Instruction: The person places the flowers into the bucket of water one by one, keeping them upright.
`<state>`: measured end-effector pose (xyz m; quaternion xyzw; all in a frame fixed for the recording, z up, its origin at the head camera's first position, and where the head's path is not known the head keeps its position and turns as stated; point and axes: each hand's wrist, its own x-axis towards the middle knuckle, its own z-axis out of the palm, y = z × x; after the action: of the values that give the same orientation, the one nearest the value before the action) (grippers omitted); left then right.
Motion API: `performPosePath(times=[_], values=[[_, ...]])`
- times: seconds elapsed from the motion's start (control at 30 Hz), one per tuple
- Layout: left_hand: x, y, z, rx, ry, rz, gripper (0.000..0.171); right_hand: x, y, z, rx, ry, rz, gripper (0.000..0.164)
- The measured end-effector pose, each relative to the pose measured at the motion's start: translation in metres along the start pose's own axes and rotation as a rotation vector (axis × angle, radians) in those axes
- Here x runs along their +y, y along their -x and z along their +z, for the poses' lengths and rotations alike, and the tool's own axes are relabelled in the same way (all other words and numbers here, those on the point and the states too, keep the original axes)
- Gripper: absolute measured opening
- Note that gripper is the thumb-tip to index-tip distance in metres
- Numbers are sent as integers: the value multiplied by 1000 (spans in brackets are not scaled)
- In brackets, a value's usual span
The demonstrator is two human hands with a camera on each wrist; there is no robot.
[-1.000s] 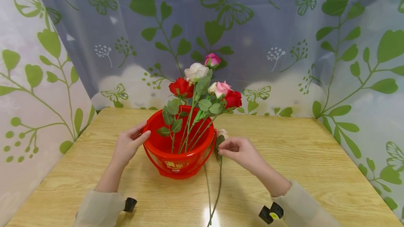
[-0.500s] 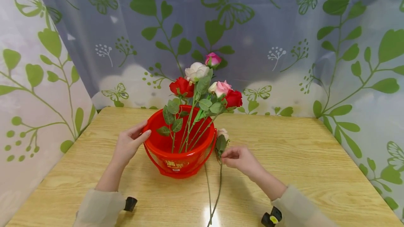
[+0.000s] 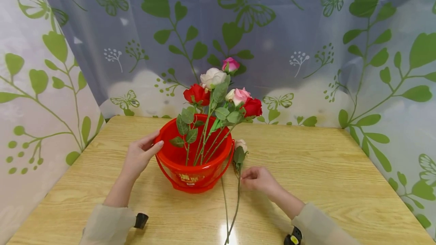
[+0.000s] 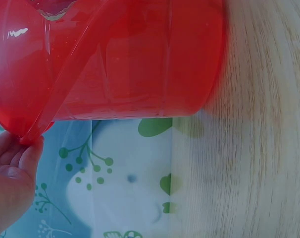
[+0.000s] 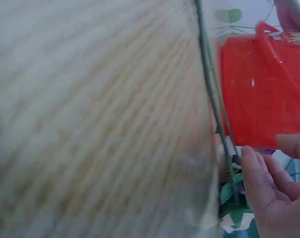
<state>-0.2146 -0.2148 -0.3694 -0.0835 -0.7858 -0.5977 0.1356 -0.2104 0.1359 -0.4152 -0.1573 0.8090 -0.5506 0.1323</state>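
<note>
A red plastic bucket (image 3: 195,179) stands upright, its handle hanging at the front. My left hand (image 3: 137,158) grips its left rim, with the fingertips at the handle's end in the left wrist view. Inside the bucket lean several artificial roses, among them a white one (image 3: 212,78), a red one (image 3: 253,107) and a pink one (image 3: 241,96). Right of the bucket lies a pale pink rose (image 3: 241,146) with a long stem (image 3: 237,203). My right hand (image 3: 260,180) is beside that stem, thumb and fingers apart in the right wrist view.
A second thin stem (image 3: 225,203) lies on the wooden table (image 3: 323,169), crossing the first near the front edge. Behind the table hangs a curtain (image 3: 293,22) printed with leaves and butterflies.
My right hand has slid down along the pale rose's stem, toward the front, uncovering its leaves. My left hand and the bucket stay in place.
</note>
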Motion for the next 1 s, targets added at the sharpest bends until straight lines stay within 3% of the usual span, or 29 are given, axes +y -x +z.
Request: performPosePath(times=[0.37, 0.67, 1.0], values=[[-1, 0, 0, 9, -1, 13, 47, 11, -2, 3, -36, -111, 181, 28], [-1, 0, 1, 1, 16, 30, 47, 17, -7, 5, -36, -195, 241, 29], [-1, 0, 0, 4, 18, 12, 48, 17, -17, 12, 23, -190, 284, 23]])
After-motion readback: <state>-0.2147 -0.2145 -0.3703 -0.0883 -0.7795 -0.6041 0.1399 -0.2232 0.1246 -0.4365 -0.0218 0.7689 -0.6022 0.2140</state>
